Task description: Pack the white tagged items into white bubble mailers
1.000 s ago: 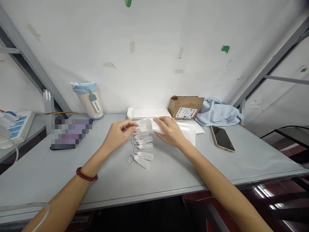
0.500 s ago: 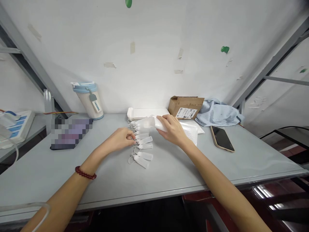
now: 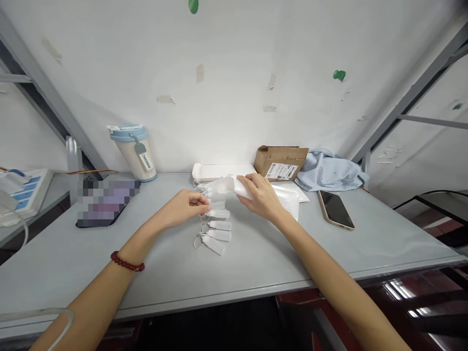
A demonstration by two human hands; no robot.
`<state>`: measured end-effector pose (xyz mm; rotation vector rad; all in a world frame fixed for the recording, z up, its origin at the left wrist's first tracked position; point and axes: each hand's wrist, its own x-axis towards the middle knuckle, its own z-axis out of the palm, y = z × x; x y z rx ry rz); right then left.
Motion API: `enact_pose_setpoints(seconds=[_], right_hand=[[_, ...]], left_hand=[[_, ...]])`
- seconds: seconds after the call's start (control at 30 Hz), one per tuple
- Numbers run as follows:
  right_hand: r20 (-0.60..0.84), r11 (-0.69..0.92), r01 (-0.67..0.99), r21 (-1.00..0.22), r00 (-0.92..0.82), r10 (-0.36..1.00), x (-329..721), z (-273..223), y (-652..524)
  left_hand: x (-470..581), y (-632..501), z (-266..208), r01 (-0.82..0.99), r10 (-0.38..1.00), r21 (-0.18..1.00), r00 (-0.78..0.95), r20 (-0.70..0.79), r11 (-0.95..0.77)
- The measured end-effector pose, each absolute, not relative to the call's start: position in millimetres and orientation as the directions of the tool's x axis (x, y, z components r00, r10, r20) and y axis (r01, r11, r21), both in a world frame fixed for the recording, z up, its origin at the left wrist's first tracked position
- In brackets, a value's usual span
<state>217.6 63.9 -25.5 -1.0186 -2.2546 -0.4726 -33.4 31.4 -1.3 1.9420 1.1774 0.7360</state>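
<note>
Several small translucent white dropper bottles [image 3: 220, 235] with looped cap straps lie in a rough column on the grey table. My left hand [image 3: 185, 208] is pinched on the cap end of one dropper bottle [image 3: 220, 213] in the middle of that column. Its thumb and fingertips hide the cap. To the right, my right hand [image 3: 260, 196] is wrapped around a white plastic bag [image 3: 240, 187], tilted with its clear mouth toward the far bottles. Those far bottles bunch together at the mouth, and I cannot tell which lie inside it.
Behind the bottles lies a flat white package [image 3: 224, 170]. A cardboard box [image 3: 283, 163] and a light blue cloth [image 3: 331, 170] stand at the back right, near a phone [image 3: 336, 209]. At the left are a tumbler [image 3: 135, 153], a pixelated flat object [image 3: 107, 204] and a power strip [image 3: 27, 195].
My left hand has moved slightly up and right along the column, and its fingers have closed on a bottle's cap end. Nearby bottles have shifted a little. My right hand stays in place.
</note>
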Motion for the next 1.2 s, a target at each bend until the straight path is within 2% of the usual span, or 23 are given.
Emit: enact_pose_setpoints(seconds=[0.2, 0.4, 0.47, 0.6, 0.8, 1.2], right_hand=[[0.666, 0.641, 0.763, 0.087, -0.523, 0.532, 218.2, -25.6, 64.1], [0.642, 0.632, 0.772, 0.065, -0.517, 0.566, 217.5, -25.4, 63.5], [0.641, 0.64, 0.765, 0.069, -0.525, 0.559, 216.9, -26.0, 63.6], [0.643, 0.657, 0.749, 0.086, -0.545, 0.538, 215.5, -27.5, 63.4], [0.646, 0.666, 0.734, 0.133, -0.574, 0.504, 211.7, -28.7, 61.5], [0.621, 0.717, 0.675, 0.173, -0.64, 0.453, 200.4, -31.9, 52.7]], left_hand=[[-33.8, 28.4, 8.4, 0.424, 0.935, 0.86, 0.321, 0.151, -0.284], [-33.1, 28.6, 10.6, 0.186, 0.947, 0.93, 0.108, 0.302, -0.318], [-32.1, 28.6, 10.1, 0.156, 0.945, 0.932, 0.066, 0.32, -0.326], [-28.4, 27.9, 8.1, 0.255, 0.941, 0.907, 0.039, 0.336, -0.335], [-22.5, 26.6, -1.1, 0.449, 0.904, 0.795, 0.078, 0.42, -0.408], [-13.7, 23.5, -10.8, 0.564, 0.847, 0.656, 0.167, 0.505, -0.502]])
